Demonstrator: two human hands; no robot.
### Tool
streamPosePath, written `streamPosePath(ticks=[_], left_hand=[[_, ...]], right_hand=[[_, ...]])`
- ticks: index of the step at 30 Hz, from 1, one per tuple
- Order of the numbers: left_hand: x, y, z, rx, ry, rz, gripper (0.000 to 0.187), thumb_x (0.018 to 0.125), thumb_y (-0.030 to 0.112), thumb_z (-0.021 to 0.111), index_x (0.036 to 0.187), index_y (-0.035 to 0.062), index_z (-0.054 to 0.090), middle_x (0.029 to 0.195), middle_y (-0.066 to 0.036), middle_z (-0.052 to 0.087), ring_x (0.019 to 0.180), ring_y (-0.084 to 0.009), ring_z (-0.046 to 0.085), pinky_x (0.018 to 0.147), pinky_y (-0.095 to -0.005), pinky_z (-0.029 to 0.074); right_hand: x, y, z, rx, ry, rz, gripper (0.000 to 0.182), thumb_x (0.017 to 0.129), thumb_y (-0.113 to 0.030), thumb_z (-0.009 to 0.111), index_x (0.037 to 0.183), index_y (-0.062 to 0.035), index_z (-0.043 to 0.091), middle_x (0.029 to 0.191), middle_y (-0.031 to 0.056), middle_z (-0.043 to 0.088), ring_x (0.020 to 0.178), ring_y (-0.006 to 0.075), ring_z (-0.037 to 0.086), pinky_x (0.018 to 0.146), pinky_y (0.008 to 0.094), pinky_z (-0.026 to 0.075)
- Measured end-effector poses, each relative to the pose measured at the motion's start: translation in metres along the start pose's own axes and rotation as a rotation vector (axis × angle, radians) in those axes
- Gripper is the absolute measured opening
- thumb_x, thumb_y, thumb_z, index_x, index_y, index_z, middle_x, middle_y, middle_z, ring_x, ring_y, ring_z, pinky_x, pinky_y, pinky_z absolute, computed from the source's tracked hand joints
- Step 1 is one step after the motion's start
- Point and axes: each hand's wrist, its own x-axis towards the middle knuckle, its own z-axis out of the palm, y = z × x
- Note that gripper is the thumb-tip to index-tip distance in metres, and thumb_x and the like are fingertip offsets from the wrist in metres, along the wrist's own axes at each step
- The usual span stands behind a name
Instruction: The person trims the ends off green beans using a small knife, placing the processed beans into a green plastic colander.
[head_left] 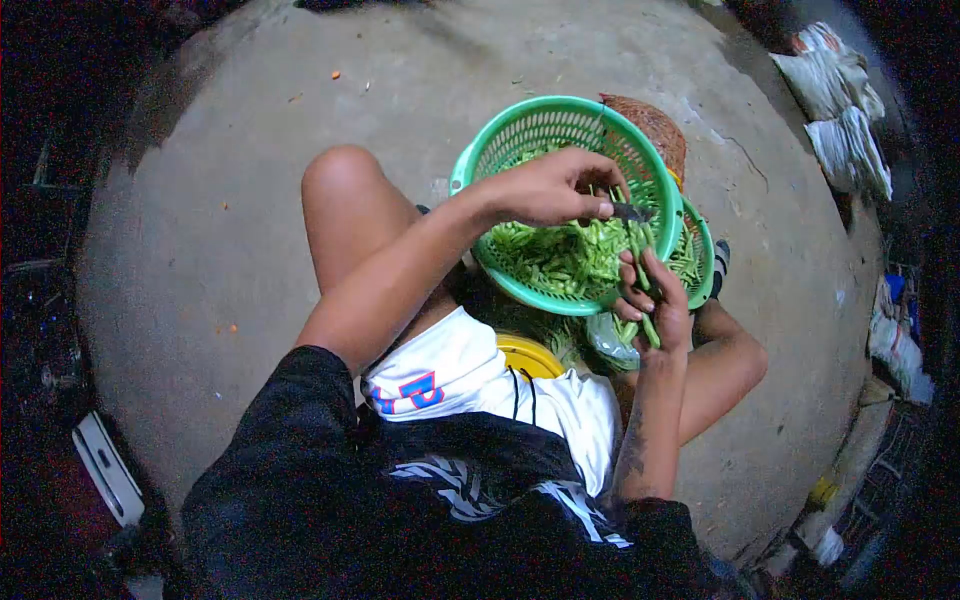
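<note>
I sit on a concrete floor with a green plastic basket (470, 165) between my knees, holding cut green bean pieces (560, 255). Over that basket, my left hand (545, 188) grips a small knife (630, 212), blade pointing right. My right hand (655, 300) sits at the basket's right rim and pinches a few long green beans (640, 262), upright, with their tops by the blade. A second green basket (703, 250) with more beans sits partly hidden behind the first.
A brown woven basket (655, 125) lies behind the green one. A yellow container (525, 355) and a plastic bag (605, 342) sit under the baskets near my lap. Crumpled white sacks (840, 110) lie at the upper right. Clutter lines the right edge (895, 340).
</note>
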Motion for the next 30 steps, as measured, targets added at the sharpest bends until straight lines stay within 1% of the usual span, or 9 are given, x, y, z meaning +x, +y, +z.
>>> streamPosePath(ticks=[4,7,8,13,16,17,23,25,30], left_hand=[[-0.002,0.0,-0.002,0.18,-0.011,0.014,0.029,0.094,0.016,0.069,0.12,0.0031,0.065,0.097,-0.004,0.067,0.092,-0.012,0.061,0.082,-0.0307,0.05],[-0.002,-0.008,0.003,0.078,-0.006,-0.042,0.029,0.093,0.016,0.069,0.119,0.0029,0.065,0.097,-0.005,0.067,0.092,-0.0123,0.062,0.081,-0.0311,0.051],[-0.001,-0.011,0.003,0.064,-0.015,-0.021,0.028,0.093,0.015,0.068,0.118,0.0027,0.064,0.094,-0.005,0.067,0.09,-0.0125,0.063,0.08,-0.0307,0.051],[0.001,-0.009,0.009,0.04,-0.079,-0.052,0.032,0.091,0.012,0.068,0.121,0.0023,0.063,0.088,-0.005,0.068,0.087,-0.0125,0.063,0.077,-0.03,0.051],[0.002,-0.012,-0.003,0.11,-0.073,0.05,0.034,0.091,0.009,0.068,0.123,0.0016,0.063,0.096,-0.008,0.071,0.087,-0.0138,0.065,0.077,-0.0313,0.054],[0.001,-0.012,-0.012,0.064,-0.051,-0.033,0.034,0.091,0.008,0.068,0.124,0.0007,0.063,0.098,-0.009,0.071,0.087,-0.0146,0.066,0.079,-0.0303,0.054],[0.003,-0.024,-0.011,0.014,-0.068,0.001,0.035,0.09,0.006,0.068,0.124,0.002,0.063,0.09,-0.004,0.069,0.082,-0.0125,0.063,0.074,-0.03,0.052],[0.006,-0.021,-0.002,0.037,-0.157,-0.025,0.035,0.09,0.006,0.068,0.124,0.0027,0.063,0.091,-0.005,0.069,0.084,-0.0131,0.064,0.077,-0.0315,0.052],[0.007,-0.025,-0.031,-0.011,-0.083,-0.052,0.034,0.09,0.005,0.068,0.123,0.0028,0.063,0.092,-0.006,0.069,0.086,-0.0136,0.065,0.081,-0.0308,0.053]], right_hand=[[-0.009,0.013,-0.013,0.043,0.049,0.032,0.025,0.098,-0.022,0.065,0.107,0.0015,0.064,0.075,0.0038,0.062,0.044,0.0017,0.036,0.041,0.0187,0.031],[-0.017,0.019,-0.013,0.151,-0.004,0.052,0.024,0.098,-0.021,0.065,0.105,0.0015,0.064,0.075,0.004,0.063,0.044,0.0018,0.036,0.041,0.0188,0.031],[-0.02,0.02,-0.01,0.142,0.071,0.038,0.023,0.098,-0.02,0.064,0.104,0.0025,0.064,0.073,0.0029,0.061,0.043,0.0019,0.037,0.04,0.0191,0.031],[-0.021,0.026,-0.01,0.161,0.116,0.022,0.023,0.099,-0.019,0.063,0.103,0.0029,0.064,0.07,0.0011,0.057,0.045,0.0018,0.037,0.041,0.0189,0.031],[-0.019,0.027,-0.017,0.17,0.086,0.006,0.022,0.099,-0.019,0.063,0.102,0.0027,0.064,0.07,0.0008,0.056,0.045,0.0018,0.037,0.041,0.0187,0.031],[-0.018,0.027,-0.022,0.181,0.053,0.003,0.022,0.099,-0.019,0.063,0.102,0.0025,0.064,0.07,0.0008,0.056,0.045,0.0019,0.036,0.041,0.0186,0.031],[-0.01,0.028,-0.023,0.165,0.059,-0.004,0.02,0.1,-0.018,0.06,0.103,0.002,0.064,0.069,0.0006,0.055,0.046,0.0022,0.037,0.041,0.0191,0.032],[-0.007,0.028,-0.022,0.153,0.058,0.009,0.02,0.102,-0.017,0.058,0.104,0.0016,0.064,0.069,0.0002,0.054,0.046,0.0022,0.038,0.041,0.0192,0.033],[-0.009,0.026,-0.027,0.169,0.038,-0.008,0.021,0.101,-0.018,0.06,0.105,0.0024,0.063,0.071,0.0008,0.055,0.047,0.0023,0.038,0.041,0.019,0.033]])
